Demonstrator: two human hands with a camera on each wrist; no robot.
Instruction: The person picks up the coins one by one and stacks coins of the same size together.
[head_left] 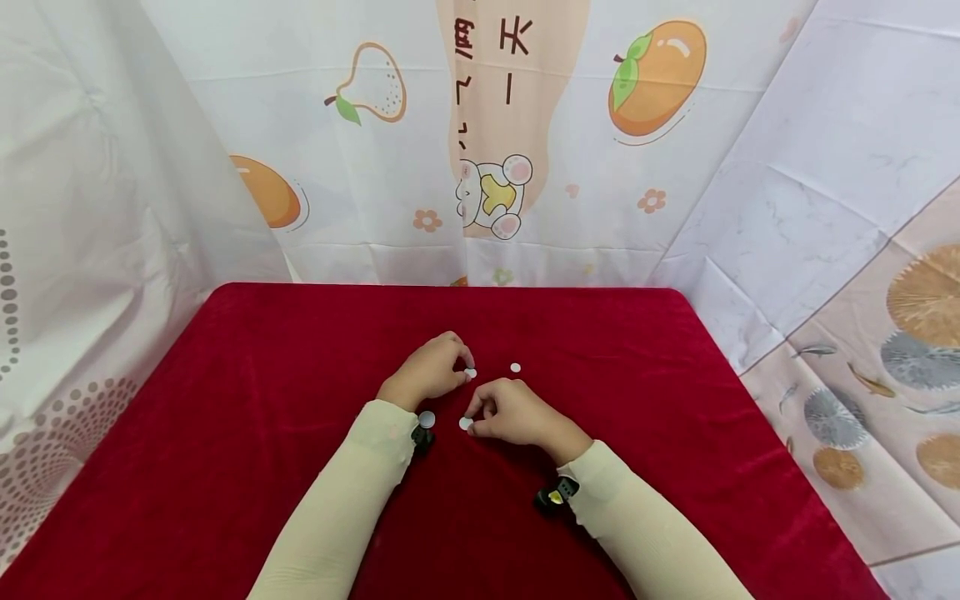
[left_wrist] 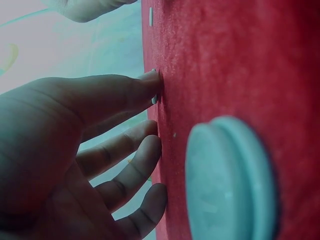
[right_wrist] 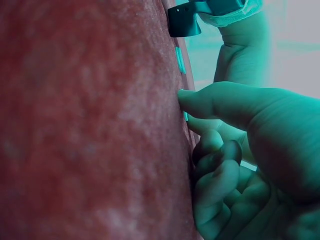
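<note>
Low over the red cloth, my left hand (head_left: 433,368) pinches a small white disc (head_left: 471,373) between thumb and fingers. In the left wrist view only slivers of that disc (left_wrist: 154,100) show around the thumb. Closer to me, my right hand (head_left: 517,411) holds another white disc (head_left: 466,423) at its edge with thumb and forefinger. Its other fingers are curled in the right wrist view, and the thumb hides most of the disc (right_wrist: 185,116). Beside the left wrist lies a larger-looking white round piece (head_left: 427,419); close up, it looks like two thick layers (left_wrist: 215,180).
A further white disc (head_left: 515,367) lies flat beyond the right hand. Red velvet-like cloth (head_left: 300,350) covers the table. Printed curtains (head_left: 420,167) hang behind the table and along both sides. Each wrist carries a small black camera (head_left: 551,497).
</note>
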